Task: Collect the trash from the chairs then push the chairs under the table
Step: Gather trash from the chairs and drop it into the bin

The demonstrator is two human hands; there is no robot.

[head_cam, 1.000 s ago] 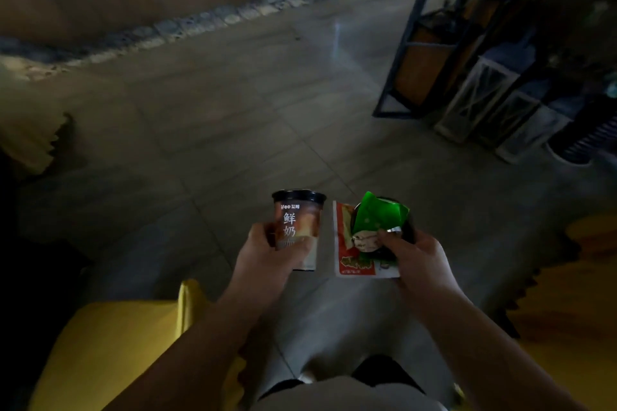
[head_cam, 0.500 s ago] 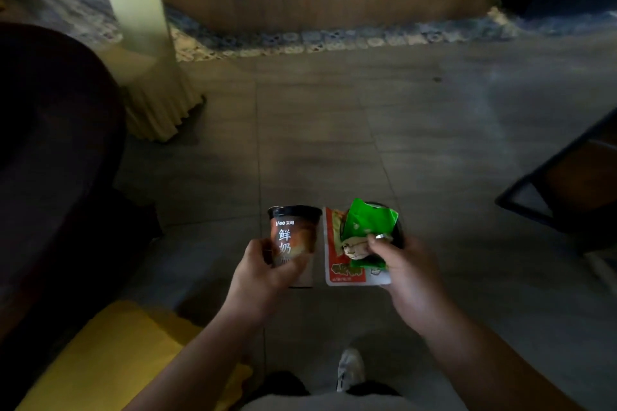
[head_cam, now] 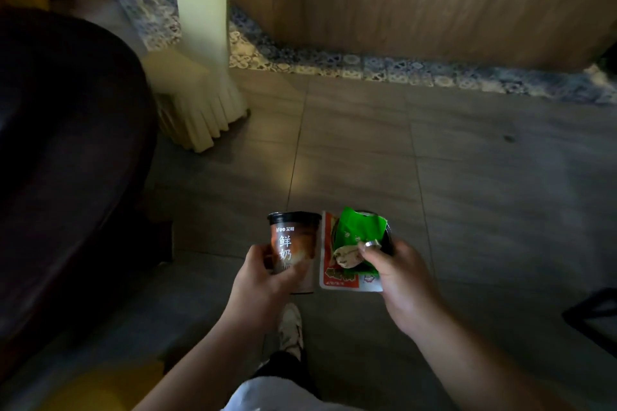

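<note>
My left hand (head_cam: 263, 280) grips a brown drink cup (head_cam: 295, 243) with a black lid and white characters, held upright at the lower middle of the view. Right beside it, my right hand (head_cam: 397, 274) clutches a bundle of trash: a green wrapper (head_cam: 359, 230), a red and white packet (head_cam: 337, 277) and a dark can whose rim shows behind the wrapper. A cream covered chair (head_cam: 200, 53) with a pleated skirt stands at the upper left. A dark round table (head_cam: 66, 160) fills the left side. A yellow chair seat (head_cam: 100, 390) shows at the bottom left.
Grey floor tiles (head_cam: 434, 183) spread ahead of me. A wooden wall panel (head_cam: 417, 0) with a patterned tile strip (head_cam: 367, 63) at its base crosses the top. A black metal frame (head_cam: 591, 320) sits at the right edge. My shoe (head_cam: 290, 327) is below my hands.
The view has swung left: the black shelf and lanterns left the frame, and the wooden wall, cream chair and dark table came in. Both hands keep the same hold on the cup and wrappers.
</note>
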